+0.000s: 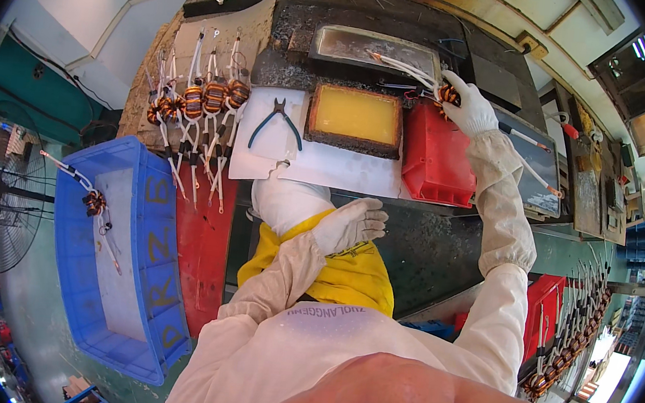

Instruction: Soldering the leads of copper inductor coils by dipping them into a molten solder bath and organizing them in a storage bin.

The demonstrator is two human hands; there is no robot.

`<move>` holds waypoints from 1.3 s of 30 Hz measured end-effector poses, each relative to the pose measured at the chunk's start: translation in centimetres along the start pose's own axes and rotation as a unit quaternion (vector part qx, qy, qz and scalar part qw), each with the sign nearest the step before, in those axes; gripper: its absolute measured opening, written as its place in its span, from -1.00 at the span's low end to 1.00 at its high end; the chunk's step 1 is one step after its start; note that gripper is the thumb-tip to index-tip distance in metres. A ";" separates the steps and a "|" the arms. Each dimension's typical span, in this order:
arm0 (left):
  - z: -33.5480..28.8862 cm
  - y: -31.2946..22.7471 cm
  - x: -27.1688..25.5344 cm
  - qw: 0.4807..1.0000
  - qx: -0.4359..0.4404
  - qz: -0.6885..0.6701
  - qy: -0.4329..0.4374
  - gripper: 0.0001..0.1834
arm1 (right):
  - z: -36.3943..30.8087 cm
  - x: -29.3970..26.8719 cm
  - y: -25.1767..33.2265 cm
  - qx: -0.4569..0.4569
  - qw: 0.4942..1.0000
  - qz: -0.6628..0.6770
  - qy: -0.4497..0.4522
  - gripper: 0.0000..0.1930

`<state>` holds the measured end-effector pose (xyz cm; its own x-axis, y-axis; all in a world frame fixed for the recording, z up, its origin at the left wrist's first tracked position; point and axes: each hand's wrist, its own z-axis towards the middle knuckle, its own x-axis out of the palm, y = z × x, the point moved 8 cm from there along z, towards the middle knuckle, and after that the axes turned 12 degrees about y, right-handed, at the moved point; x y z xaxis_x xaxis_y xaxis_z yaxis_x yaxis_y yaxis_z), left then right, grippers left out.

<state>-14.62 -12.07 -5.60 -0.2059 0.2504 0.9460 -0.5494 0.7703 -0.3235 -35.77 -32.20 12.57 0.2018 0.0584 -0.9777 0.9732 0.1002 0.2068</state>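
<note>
My right hand (471, 109), in a white glove, is closed around a copper-wound ring coil (448, 95) at the far right of the bench. White leads (407, 67) run left from the coil, and their bare copper ends lie over a shallow metal trough (338, 44) with a dull silvery surface. Whether those ends touch the surface I cannot tell. My left hand (352, 228), gloved too, is held over my lap in front of the bench, fingers stretched out and holding nothing. Nearest to it on the bench is a dark-rimmed tray (352, 148) filled with something yellow.
Green-handled cutters (277, 125) lie on a white sheet (244, 164). Several ring coils (214, 98) stand in a row at left. A red bin (440, 162) sits below my right hand. One coil (95, 203) is in the blue crate (157, 263); more coils (567, 357) line the right.
</note>
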 end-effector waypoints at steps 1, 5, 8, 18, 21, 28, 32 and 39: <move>-0.1 0.1 -0.3 1.000 -0.012 0.005 -0.013 -0.60 | 0.1 -0.1 -0.1 0.003 1.000 0.000 0.003 -0.36; 0.2 0.5 -0.6 0.999 -0.033 0.015 -0.010 -0.50 | 0.5 -0.2 0.0 -0.009 1.000 -0.010 0.011 -0.36; 0.1 0.3 -0.5 0.999 -0.035 0.017 -0.024 -0.50 | 1.1 -0.1 0.3 -0.017 0.999 -0.020 0.023 -0.37; 0.1 -0.4 -1.0 1.000 -0.024 0.007 -0.008 -0.55 | 2.3 -0.3 2.0 -0.024 0.998 -0.046 0.028 -0.41; -0.1 -0.3 -1.1 0.999 0.001 -0.040 0.022 -0.73 | 2.9 0.2 3.0 -0.095 0.995 -0.008 0.006 -0.46; 1.7 1.5 1.1 0.994 -0.063 -0.048 0.077 -0.71 | -1.8 -2.4 -1.0 -0.002 1.000 -0.017 -0.006 -0.53; 0.5 0.9 -1.2 0.999 -0.033 -0.006 0.027 -0.59 | 0.2 -1.7 2.7 -0.044 0.998 -0.014 -0.030 -0.60; 0.5 0.6 -1.9 0.998 -0.052 -0.019 -0.026 -0.58 | 2.6 0.1 3.4 -0.111 0.993 0.040 0.006 -0.62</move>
<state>-14.96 -12.40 -7.55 -0.2290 0.1915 0.9544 -0.4708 0.8363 -0.2808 -32.19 -34.43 13.06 0.2748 0.0870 -0.9576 0.9056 0.3112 0.2882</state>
